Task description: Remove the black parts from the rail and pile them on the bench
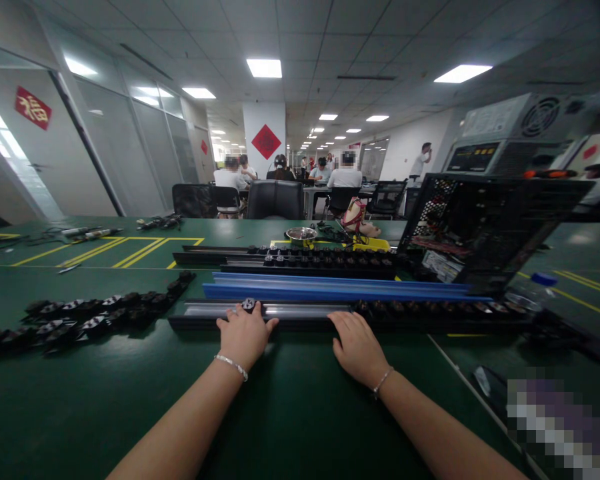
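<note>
A long black rail [300, 311] with a shiny channel lies across the green table in front of me. My left hand [243, 340] rests over its left part, fingers spread. A small black socket-like piece [249, 305] sits in the channel at those fingertips. Farther right, my right hand [359, 347] lies with its fingers stretched over the rail's near edge, thumb apart; its fingertips are partly hidden. From there rightward, a row of dark pieces [420, 308] fills the channel.
Behind the rail lie blue rails [330, 287] and another black rail [330, 263] holding small pieces. Strings of black pieces [95, 323] lie at left. An open computer case [480, 233], a blue-capped bottle [540, 290] and a metal dish [301, 233] stand around. People sit farther back.
</note>
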`<move>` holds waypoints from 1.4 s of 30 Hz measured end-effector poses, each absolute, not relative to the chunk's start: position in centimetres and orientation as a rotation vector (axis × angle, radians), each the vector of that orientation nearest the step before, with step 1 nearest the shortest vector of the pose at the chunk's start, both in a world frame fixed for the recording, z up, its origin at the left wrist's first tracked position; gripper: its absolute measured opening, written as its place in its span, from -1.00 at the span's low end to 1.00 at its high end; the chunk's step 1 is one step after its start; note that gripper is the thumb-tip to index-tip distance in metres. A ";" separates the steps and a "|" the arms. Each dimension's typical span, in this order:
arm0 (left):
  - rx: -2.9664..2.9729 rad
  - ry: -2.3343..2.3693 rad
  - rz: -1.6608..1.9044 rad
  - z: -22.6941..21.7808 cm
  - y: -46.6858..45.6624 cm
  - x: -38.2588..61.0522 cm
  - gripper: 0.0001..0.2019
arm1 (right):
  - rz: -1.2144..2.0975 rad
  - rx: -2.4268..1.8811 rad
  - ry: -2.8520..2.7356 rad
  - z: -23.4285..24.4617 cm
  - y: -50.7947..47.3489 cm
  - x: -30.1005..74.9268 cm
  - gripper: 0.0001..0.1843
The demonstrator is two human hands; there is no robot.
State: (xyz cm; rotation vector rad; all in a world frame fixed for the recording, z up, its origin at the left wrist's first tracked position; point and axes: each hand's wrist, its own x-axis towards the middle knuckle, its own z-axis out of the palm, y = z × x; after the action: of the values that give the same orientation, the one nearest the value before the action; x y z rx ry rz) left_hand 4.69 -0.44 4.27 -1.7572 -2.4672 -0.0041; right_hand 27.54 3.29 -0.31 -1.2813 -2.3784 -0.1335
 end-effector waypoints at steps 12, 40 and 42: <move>-1.768 -2.605 -0.057 5.7 -0.4 3.0 -0.38 | -0.140 -1.278 -2.374 -0.4 3.3 27.6 -0.51; -1.672 -2.867 0.191 6.1 0.0 -1.0 -0.24 | -0.187 -1.256 -2.372 -0.6 3.5 27.5 -0.52; -1.691 -2.853 0.155 5.5 0.3 -1.9 -0.23 | -0.184 -1.261 -2.371 -0.6 3.4 27.5 -0.53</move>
State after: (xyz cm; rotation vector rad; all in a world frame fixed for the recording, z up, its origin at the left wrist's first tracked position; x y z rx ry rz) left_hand -1.87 0.33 5.52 -1.6909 -2.8530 0.1545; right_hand 27.49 3.44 -0.56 -1.2614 -2.3709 -0.1837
